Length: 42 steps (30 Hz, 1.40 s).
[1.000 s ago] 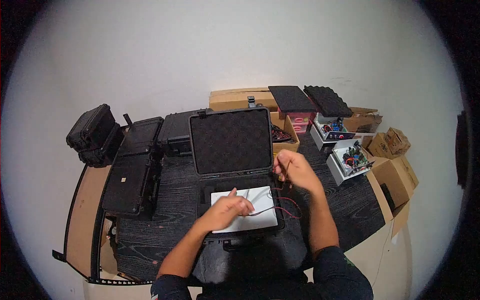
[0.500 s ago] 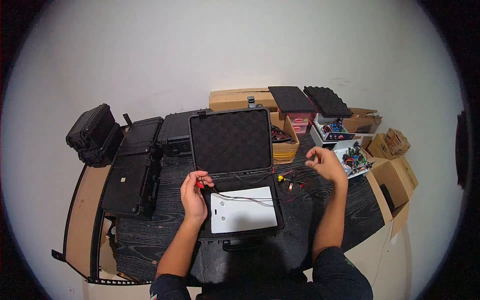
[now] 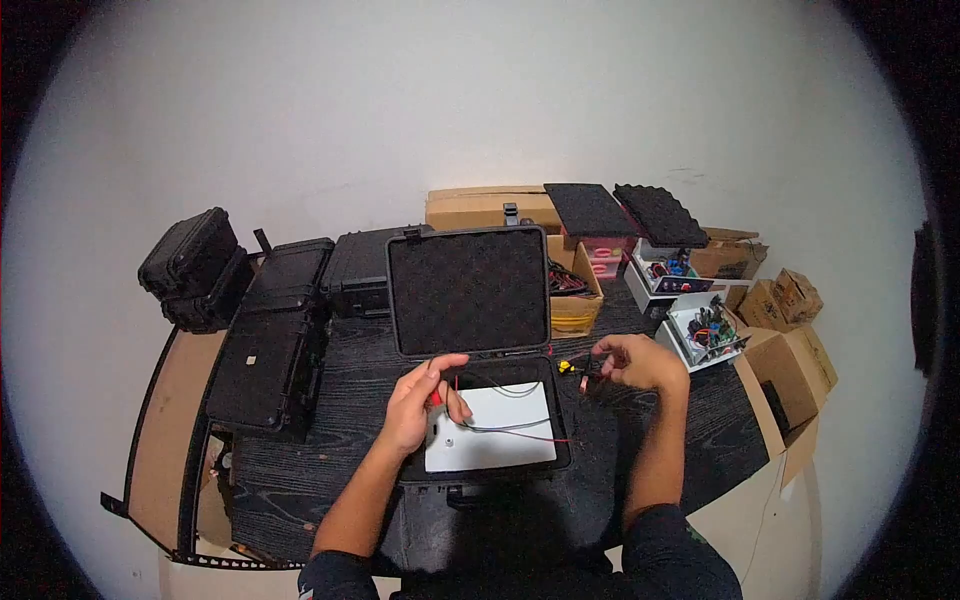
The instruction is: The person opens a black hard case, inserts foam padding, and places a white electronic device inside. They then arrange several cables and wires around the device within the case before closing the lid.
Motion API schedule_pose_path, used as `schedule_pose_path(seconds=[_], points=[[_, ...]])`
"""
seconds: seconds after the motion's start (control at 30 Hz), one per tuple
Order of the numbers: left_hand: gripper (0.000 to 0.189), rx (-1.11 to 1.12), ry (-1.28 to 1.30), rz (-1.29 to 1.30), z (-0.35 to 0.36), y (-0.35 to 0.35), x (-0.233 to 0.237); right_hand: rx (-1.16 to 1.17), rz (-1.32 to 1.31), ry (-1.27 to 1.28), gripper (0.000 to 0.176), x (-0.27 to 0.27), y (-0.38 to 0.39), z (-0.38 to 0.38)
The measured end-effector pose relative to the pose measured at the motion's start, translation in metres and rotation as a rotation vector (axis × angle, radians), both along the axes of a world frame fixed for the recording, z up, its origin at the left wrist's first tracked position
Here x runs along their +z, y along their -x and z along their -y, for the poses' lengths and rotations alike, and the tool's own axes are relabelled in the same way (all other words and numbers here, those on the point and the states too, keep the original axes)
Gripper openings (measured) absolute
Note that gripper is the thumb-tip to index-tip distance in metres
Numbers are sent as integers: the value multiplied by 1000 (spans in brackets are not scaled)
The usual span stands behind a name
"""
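Observation:
An open black case [image 3: 562, 400] with dark foam in its lid [image 3: 468, 290] holds a white panel [image 3: 490, 452]. Over the panel's left side, my left hand [image 3: 415, 400] has its fingers curled round a red clip [image 3: 435, 398] with thin wires. Dark and red wires [image 3: 510, 430] run across the panel towards the right. My right hand [image 3: 640, 362] is right of the case with its fingers bent at some leads; whatever lies between the fingertips is too small to tell. Beside it on the dark tabletop are a yellow connector [image 3: 567, 367] and a copper-coloured clip [image 3: 584, 384].
Black cases [image 3: 262, 370] stand at the left. Behind the open case is a cardboard box [image 3: 575, 318] of cables. White enclosures with electronics [image 3: 700, 335] stand at the right, near an open carton [image 3: 795, 385]. Foam sheets [image 3: 660, 213] lie at the back.
My left hand has moved right, over the panel, with the red clip. My right hand has come down to the leads beside the case. The wires have shifted over the panel.

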<state>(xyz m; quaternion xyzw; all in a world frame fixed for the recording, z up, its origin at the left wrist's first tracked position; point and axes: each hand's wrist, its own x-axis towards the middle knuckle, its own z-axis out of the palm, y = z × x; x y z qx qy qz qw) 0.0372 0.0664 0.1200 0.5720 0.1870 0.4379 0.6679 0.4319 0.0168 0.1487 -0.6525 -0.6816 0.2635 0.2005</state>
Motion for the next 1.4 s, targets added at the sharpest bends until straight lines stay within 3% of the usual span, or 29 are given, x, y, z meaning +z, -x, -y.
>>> schedule_pose_path(seconds=[0.23,0.43,0.63,0.77,0.87,0.93,1.03,1.1,1.2,1.23,1.33,1.4], points=[[50,-52,-15,-191,2,1,-1,-41,6,-82,31,11,7,1],[48,-53,-53,-229,2,0,-3,-255,278,-53,50,-19,-21,-18],[46,-77,-8,-104,0,-2,-6,-127,157,-8,49,-51,-28,-46],[45,-65,57,-26,1,-1,-5,14,37,-254,39,-68,-19,-60],[43,-136,96,67,0,3,-5,-2,-67,-409,27,-30,34,-52],[43,-188,90,104,1,4,-4,146,-210,-401,30,-11,76,-38],[43,-226,61,107,7,2,-2,484,-338,-413,52,-12,128,-30],[43,-233,41,86,13,2,4,506,-460,-416,44,-12,159,-17],[40,-211,72,137,12,5,6,444,-381,-275,31,-19,162,-23],[40,-212,92,162,10,7,5,404,-494,-333,20,-21,160,-22],[37,0,129,213,3,7,4,170,-553,-235,16,-9,131,-28],[34,96,160,241,0,8,6,127,-425,-404,17,-4,104,-31]])
